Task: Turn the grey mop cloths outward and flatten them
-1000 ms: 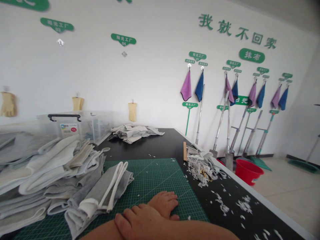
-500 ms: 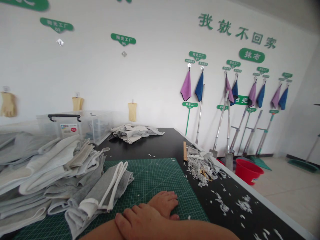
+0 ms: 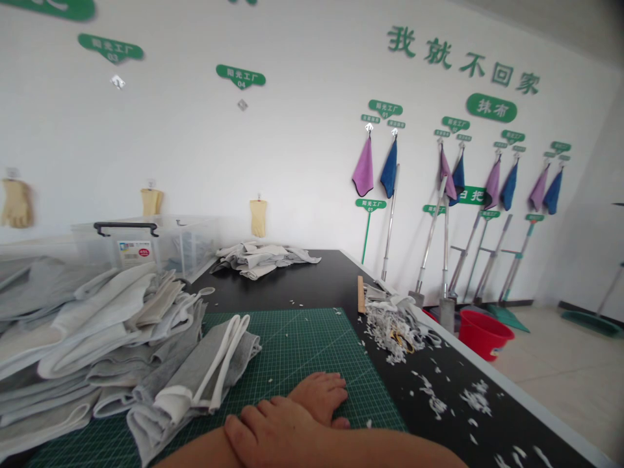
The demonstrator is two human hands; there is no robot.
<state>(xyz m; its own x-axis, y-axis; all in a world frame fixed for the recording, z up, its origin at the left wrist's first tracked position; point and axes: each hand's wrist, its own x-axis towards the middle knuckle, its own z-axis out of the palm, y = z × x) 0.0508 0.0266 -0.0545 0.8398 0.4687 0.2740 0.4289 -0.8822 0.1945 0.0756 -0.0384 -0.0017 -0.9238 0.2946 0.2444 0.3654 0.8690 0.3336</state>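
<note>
Two bare forearms lie folded at the near edge of a green gridded cutting mat [image 3: 312, 344].

The left hand [image 3: 316, 396] rests flat on the mat, fingers pointing right and slightly spread; the right hand [image 3: 270, 432] lies open over the left forearm [image 3: 205, 452]. Neither hand has hold of anything. Just left of them, a folded grey cloth with white binding [image 3: 195, 377] lies partly on the mat, against a heaped stack of grey and off-white cloth pieces [image 3: 97, 331]. On the right of the black table top [image 3: 312, 279] sits a pile of white cloth trimmings [image 3: 390, 328], with scraps scattered nearer. Farther left stands a clear plastic storage box with a black handle [image 3: 146, 244].
</note>
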